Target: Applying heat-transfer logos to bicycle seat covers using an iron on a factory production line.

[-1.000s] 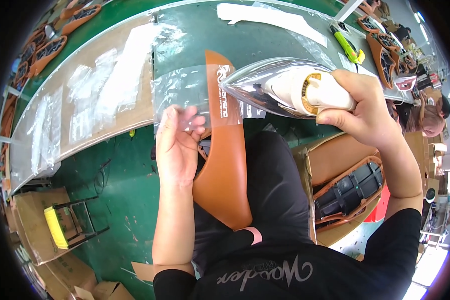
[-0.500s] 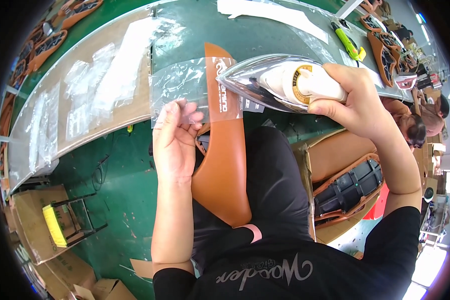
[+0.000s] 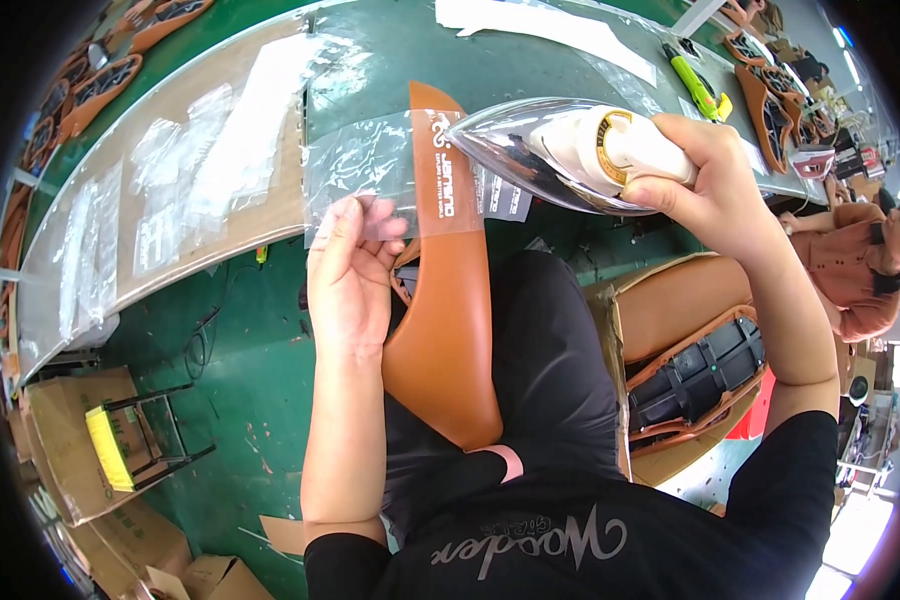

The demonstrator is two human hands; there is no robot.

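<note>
The brown saddle (image 3: 445,350), on the lap (image 3: 550,340), nose toward the surface (image 3: 510,75), might scorch if the right hand (image 3: 705,180), gripping the iron (image 3: 560,150), lingers, or its white print (image 3: 444,170) skew if the left hand (image 3: 355,280), pinching clear film (image 3: 355,155), slips.

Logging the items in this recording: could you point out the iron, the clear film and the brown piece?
Iron (image 3: 566,150): head view, on its white upper body.
Clear film (image 3: 370,160): head view, on its unprinted left part.
Brown piece (image 3: 445,335): head view, below the film.
</note>
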